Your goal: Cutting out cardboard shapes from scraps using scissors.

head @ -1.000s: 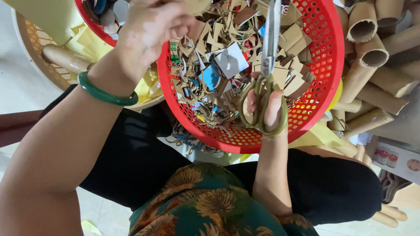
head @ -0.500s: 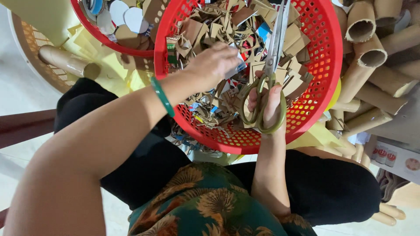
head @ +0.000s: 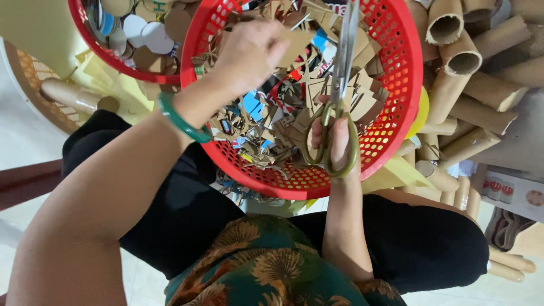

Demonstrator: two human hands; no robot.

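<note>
- Pale floor tiles frame a seated person's lap, where a red perforated basket (head: 396, 85) rests on black-trousered knees, with cardboard tubes (head: 459, 62) stacked to the right.
- Left hand (head: 252, 54) hovers over the basket's upper middle, fingers closed in a pinch on a flat brown cardboard piece (head: 297, 42) that juts toward the right.
- Right hand (head: 334, 139) sits lower, at the near rim, fingers threaded through the olive loops of scissors (head: 343, 73).
- Scissor blades run almost straight away from the body, tips just right of the pinched piece; blades look nearly closed, though the gap is hard to judge.
- Cardboard scraps (head: 266, 122), brown with flecks of blue and red, fill the basket.
- Second red basket (head: 85, 34) of round cut-outs sits upper left.
</note>
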